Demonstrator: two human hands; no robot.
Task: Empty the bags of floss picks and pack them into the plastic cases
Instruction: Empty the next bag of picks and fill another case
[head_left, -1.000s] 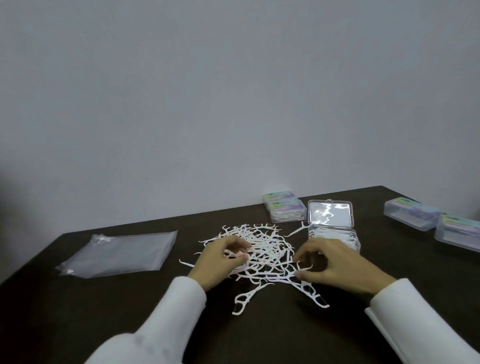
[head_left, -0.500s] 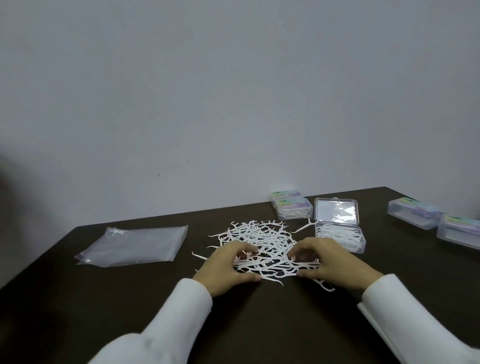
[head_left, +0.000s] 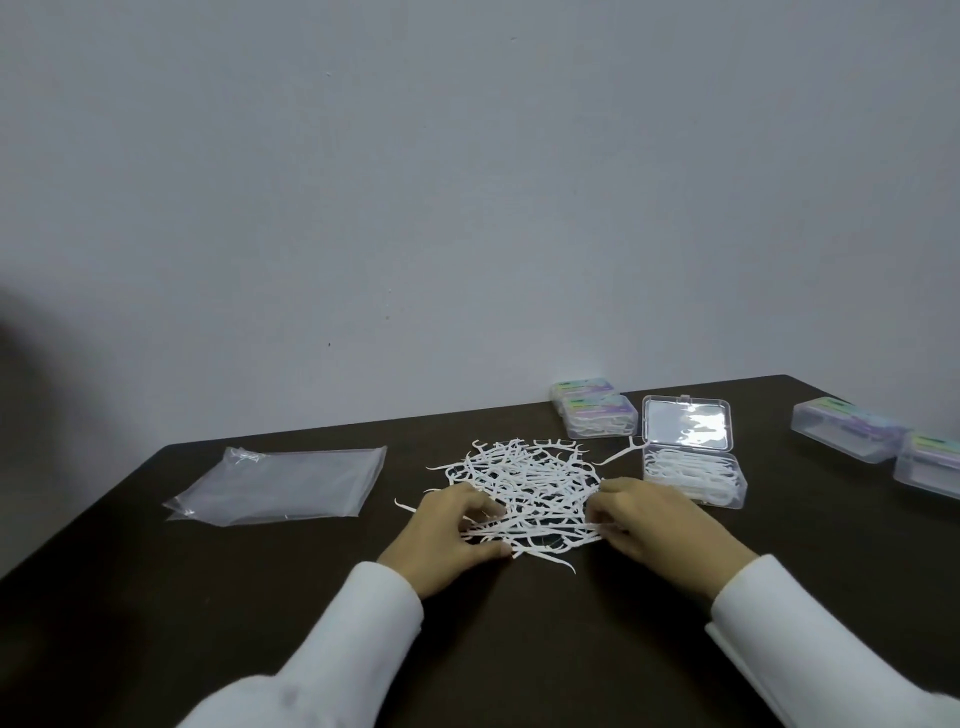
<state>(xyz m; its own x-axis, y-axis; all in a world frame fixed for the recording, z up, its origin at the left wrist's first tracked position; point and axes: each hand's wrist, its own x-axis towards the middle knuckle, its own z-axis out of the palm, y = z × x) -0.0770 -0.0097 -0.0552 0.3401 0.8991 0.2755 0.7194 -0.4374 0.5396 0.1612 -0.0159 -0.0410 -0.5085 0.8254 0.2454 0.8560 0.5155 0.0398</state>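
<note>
Since the earlier frames, both hands had drawn closer together at the near edge of the pile of floss picks (head_left: 524, 483), and the loose picks that had trailed toward the person had been gathered in. The left hand (head_left: 447, 535) rested at the pile's near left side, its fingers curled around a bunch of picks with the thumb under the bunch's near edge. The right hand (head_left: 660, 525) met the same bunch from the right, its fingertips (head_left: 597, 512) pinching the ends of several picks. The pile lay on the dark table (head_left: 156, 597), between the empty clear bag (head_left: 280, 483) to the left and the open case (head_left: 691, 467) to the right. That case already held picks in its base, with its lid tilted back. 2 closed cases (head_left: 595, 408) stood behind the pile, touching each other, and 2 more closed cases (head_left: 883, 447) sat near the table's right edge.
</note>
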